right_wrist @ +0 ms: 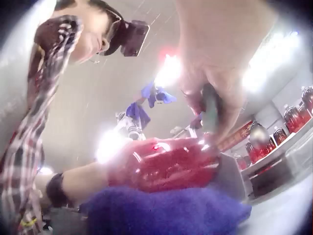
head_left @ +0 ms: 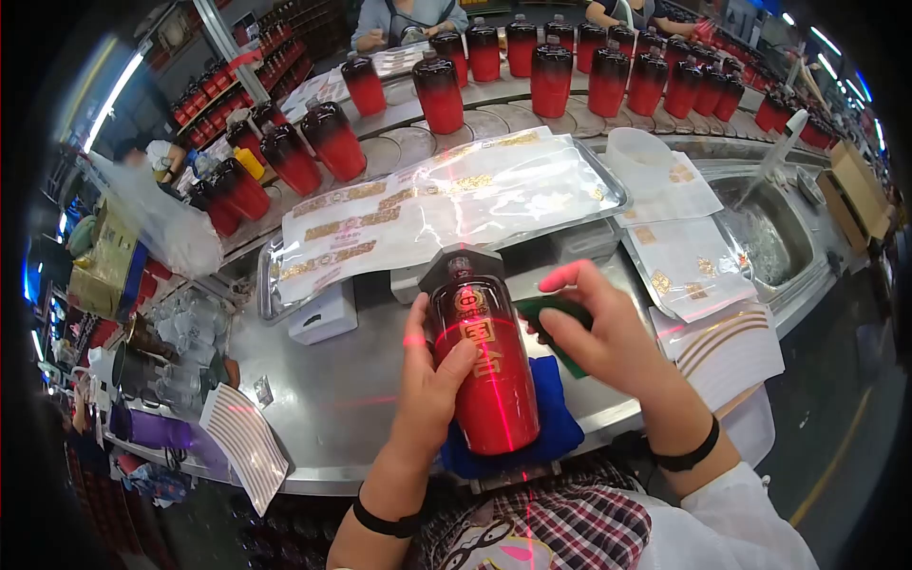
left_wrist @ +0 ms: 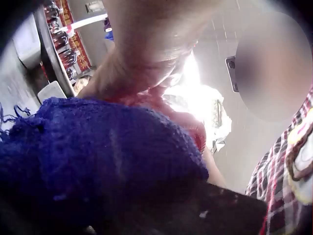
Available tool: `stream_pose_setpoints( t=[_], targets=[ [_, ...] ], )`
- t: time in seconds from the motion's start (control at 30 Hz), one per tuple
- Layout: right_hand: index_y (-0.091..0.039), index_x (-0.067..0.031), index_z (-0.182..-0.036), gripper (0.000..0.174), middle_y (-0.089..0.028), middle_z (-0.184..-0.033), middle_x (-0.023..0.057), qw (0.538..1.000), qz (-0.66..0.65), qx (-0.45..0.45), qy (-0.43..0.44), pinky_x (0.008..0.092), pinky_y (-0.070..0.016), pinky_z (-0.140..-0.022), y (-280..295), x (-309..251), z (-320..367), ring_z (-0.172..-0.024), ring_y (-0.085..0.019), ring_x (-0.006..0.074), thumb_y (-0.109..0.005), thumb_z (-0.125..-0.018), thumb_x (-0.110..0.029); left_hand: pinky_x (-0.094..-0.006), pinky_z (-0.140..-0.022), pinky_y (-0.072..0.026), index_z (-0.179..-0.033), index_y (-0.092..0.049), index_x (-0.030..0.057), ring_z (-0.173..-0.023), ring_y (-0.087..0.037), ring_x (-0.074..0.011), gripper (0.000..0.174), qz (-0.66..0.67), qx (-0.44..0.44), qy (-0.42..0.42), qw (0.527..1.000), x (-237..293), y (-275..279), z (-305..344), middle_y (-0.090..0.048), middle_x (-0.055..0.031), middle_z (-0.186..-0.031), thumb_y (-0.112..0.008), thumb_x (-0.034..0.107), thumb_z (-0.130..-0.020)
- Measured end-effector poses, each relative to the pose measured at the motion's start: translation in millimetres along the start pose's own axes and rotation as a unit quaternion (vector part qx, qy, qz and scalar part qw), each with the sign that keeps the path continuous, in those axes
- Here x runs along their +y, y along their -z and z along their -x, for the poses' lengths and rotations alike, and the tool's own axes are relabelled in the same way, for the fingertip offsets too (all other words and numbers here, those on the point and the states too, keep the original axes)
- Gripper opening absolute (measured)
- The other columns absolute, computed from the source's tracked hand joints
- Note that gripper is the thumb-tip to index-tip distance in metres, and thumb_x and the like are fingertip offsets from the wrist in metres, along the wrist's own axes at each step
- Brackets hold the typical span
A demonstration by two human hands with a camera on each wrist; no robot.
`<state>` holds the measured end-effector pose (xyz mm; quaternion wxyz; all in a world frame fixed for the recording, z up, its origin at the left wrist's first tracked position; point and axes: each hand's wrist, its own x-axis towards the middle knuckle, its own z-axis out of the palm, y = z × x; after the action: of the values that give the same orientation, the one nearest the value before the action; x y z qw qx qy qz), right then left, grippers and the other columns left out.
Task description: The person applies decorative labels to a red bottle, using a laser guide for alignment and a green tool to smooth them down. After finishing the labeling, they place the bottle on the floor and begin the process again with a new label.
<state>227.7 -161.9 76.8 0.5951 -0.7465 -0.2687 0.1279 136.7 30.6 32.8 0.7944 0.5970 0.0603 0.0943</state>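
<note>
A red-and-black bottle (head_left: 499, 389) with gold characters lies tilted on a folded blue cloth (head_left: 560, 408), its neck against a dark angular rest (head_left: 486, 264). My left hand (head_left: 423, 385) grips the bottle's left side, thumb across its front. Just right of the bottle, my right hand (head_left: 608, 337) pinches a flat dark green piece (head_left: 573, 355) between thumb and fingers. In the right wrist view the green piece (right_wrist: 211, 110) is in the right hand (right_wrist: 222, 54), near the bottle (right_wrist: 166, 166). The blue cloth (left_wrist: 98, 147) hides much of the bottle in the left wrist view.
A metal tray (head_left: 269, 302) with gold-patterned sheets lies beyond the bottle. More sheets (head_left: 698, 271) and a sink (head_left: 793, 252) are at the right. Striped strips (head_left: 245, 446) lie at the left edge. Several bottles (head_left: 442, 95) stand on the conveyor behind; people sit across it.
</note>
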Motion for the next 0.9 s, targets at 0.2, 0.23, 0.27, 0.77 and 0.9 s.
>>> stream_pose_setpoints(
  t=[0.2,0.23,0.27,0.77,0.9],
  targets=[
    [-0.060,-0.0031,-0.106,0.023,-0.064,-0.091,0.0040,0.994,0.084,-0.070,0.030,0.0267,-0.0503,-0.074,17.4,-1.8,-43.3,-0.084,-0.060,0.0099,-0.065,-0.087,-0.015,-0.0338,-0.109,-0.0352,-0.150,-0.021,-0.0037,-0.125,-0.047,-0.0212,0.070,-0.002,0.018,-0.025,1.000,11.1,-0.2,-4.4,-0.043,-0.0167,-0.141,-0.059,0.021,-0.097],
    [-0.061,-0.0033,-0.105,0.022,-0.064,-0.091,0.0038,0.994,0.064,-0.075,0.037,0.0269,-0.0501,-0.075,16.1,0.3,-48.0,-0.085,-0.060,0.0097,-0.065,-0.087,-0.015,-0.0335,-0.108,-0.0358,-0.149,-0.023,-0.0037,-0.124,-0.048,-0.0207,0.068,-0.013,0.013,-0.027,0.999,12.5,1.6,-5.7,-0.044,-0.0159,-0.139,-0.059,0.020,-0.097],
    [-0.061,-0.0038,-0.106,0.023,-0.065,-0.093,0.0032,0.996,0.025,-0.082,0.016,0.0262,-0.0496,-0.078,13.9,2.8,-52.8,-0.088,-0.059,0.0092,-0.065,-0.086,-0.014,-0.0333,-0.107,-0.0363,-0.148,-0.025,-0.0036,-0.123,-0.048,-0.0202,0.065,-0.024,0.007,-0.028,0.999,13.9,4.5,-7.2,-0.046,-0.0151,-0.138,-0.059,0.020,-0.097],
    [-0.060,-0.0041,-0.119,0.027,-0.065,-0.110,0.0066,0.986,0.026,-0.143,0.082,0.0282,-0.0502,-0.086,11.0,-15.5,-50.3,-0.097,-0.062,0.0115,-0.062,-0.092,-0.009,-0.0345,-0.093,-0.0411,-0.101,-0.063,0.0039,-0.101,-0.055,-0.0234,0.017,-0.265,0.005,-0.165,0.950,26.5,10.7,-33.6,-0.063,-0.0117,-0.098,-0.063,0.012,-0.087],
    [-0.057,-0.0034,-0.123,0.033,-0.056,-0.131,0.0149,0.975,0.065,-0.089,0.195,0.0316,-0.0538,-0.085,13.9,-15.7,-34.2,-0.113,-0.060,0.0221,-0.062,-0.091,-0.005,-0.0368,-0.088,-0.0422,-0.094,-0.062,0.0042,-0.097,-0.054,-0.0283,0.010,-0.388,0.006,-0.234,0.891,43.9,2.2,-22.5,-0.062,-0.0124,-0.094,-0.063,0.011,-0.086]
  ],
)
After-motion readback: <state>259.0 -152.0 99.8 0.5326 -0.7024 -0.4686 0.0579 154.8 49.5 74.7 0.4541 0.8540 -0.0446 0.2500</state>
